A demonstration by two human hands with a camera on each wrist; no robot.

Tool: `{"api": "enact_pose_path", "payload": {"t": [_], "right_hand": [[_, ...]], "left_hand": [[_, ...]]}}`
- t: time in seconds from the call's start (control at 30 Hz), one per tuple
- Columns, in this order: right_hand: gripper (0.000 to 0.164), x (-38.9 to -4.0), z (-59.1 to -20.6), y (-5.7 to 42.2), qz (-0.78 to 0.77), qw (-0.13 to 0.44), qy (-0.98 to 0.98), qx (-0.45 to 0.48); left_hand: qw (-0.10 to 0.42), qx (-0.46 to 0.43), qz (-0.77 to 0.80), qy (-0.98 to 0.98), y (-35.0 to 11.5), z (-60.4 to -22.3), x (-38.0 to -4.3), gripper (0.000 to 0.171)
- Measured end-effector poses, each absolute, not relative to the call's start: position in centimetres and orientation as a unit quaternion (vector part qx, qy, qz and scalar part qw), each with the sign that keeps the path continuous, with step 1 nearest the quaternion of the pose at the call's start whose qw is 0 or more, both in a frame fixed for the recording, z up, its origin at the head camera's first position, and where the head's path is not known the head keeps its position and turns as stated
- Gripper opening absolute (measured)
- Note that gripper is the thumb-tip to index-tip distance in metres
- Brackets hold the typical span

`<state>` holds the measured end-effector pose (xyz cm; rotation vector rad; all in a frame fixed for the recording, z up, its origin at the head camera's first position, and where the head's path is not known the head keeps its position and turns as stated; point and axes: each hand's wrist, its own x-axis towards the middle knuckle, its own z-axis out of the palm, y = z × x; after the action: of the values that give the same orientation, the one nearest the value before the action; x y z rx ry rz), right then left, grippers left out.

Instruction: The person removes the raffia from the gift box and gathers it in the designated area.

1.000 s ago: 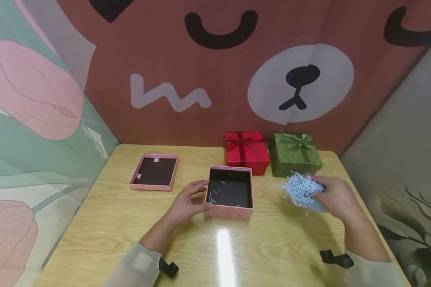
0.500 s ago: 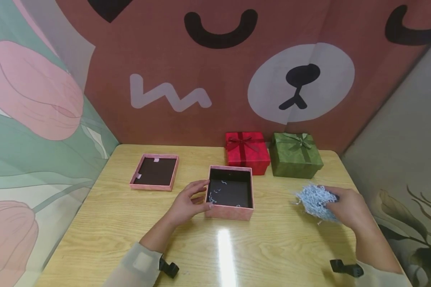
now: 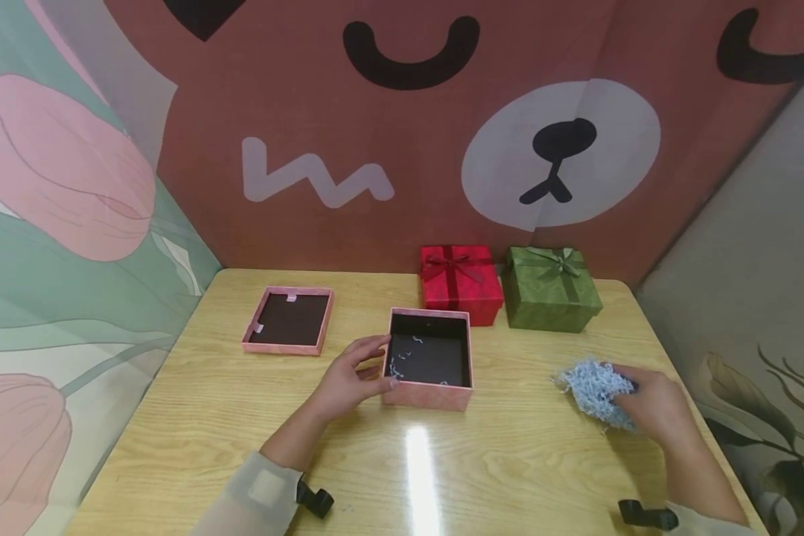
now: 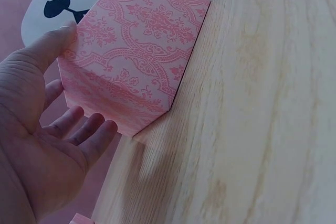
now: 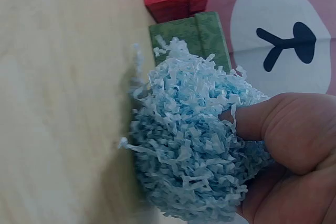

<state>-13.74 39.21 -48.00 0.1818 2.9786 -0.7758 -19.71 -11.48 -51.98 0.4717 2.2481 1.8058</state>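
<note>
The right hand point(image 3: 656, 406) grips a bunch of pale blue shredded paper point(image 3: 598, 393) between thumb and fingers, low over the surface point(image 3: 509, 469); whether the paper touches down is hard to tell. The left hand point(image 3: 348, 383) grasps nothing — its fingers are relaxed, the thumb on the rim at the near corner of a pink box point(image 3: 427, 397) and the forefinger against its side. That box stands between the hands, just beside the left one, its top uncovered and a few paper scraps point(image 3: 397, 370) on its dark floor. Beyond the left hand, on its outer side, a pink lid point(image 3: 288, 320) lies with its dark inside up. Ahead of the right hand sits a green box point(image 3: 552, 294) with a bow; a red box point(image 3: 461, 286), also bowed, stands beside it, behind the pink box.
</note>
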Motion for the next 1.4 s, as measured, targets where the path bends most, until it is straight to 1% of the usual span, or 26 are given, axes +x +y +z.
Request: {"api": "enact_pose_path", "payload": {"t": [0.2,0.37,0.6,0.73,0.8,1.07,1.4], "right_hand": [[0.054,-13.7,-49.0,39.3,-0.253,0.041,0.964,0.07],[0.056,-13.6,-49.2,39.1,-0.25,0.038,0.966,0.058],[0.068,-13.5,-48.7,39.1,-0.237,0.045,0.97,0.033],[0.076,-13.4,-48.0,39.0,-0.228,0.039,0.973,0.02],[0.077,-13.4,-47.7,38.9,-0.227,0.033,0.973,0.015],[0.075,-12.9,-46.8,37.8,-0.238,0.012,0.971,0.005],[0.075,-12.9,-46.3,35.8,-0.252,-0.018,0.968,-0.011]], "left_hand": [[0.111,0.164,0.615,0.763,-11.4,-52.0,-19.8,0.072],[0.111,0.159,0.615,0.764,-11.4,-52.0,-19.8,0.072],[0.113,0.162,0.616,0.762,-11.5,-52.0,-19.8,0.072],[0.113,0.161,0.616,0.763,-11.5,-52.0,-19.8,0.073],[0.112,0.16,0.616,0.763,-11.5,-52.0,-19.8,0.073],[0.102,0.172,0.62,0.759,-11.5,-52.0,-19.7,0.074],[0.109,0.16,0.619,0.761,-11.5,-51.8,-19.6,0.074]]}}
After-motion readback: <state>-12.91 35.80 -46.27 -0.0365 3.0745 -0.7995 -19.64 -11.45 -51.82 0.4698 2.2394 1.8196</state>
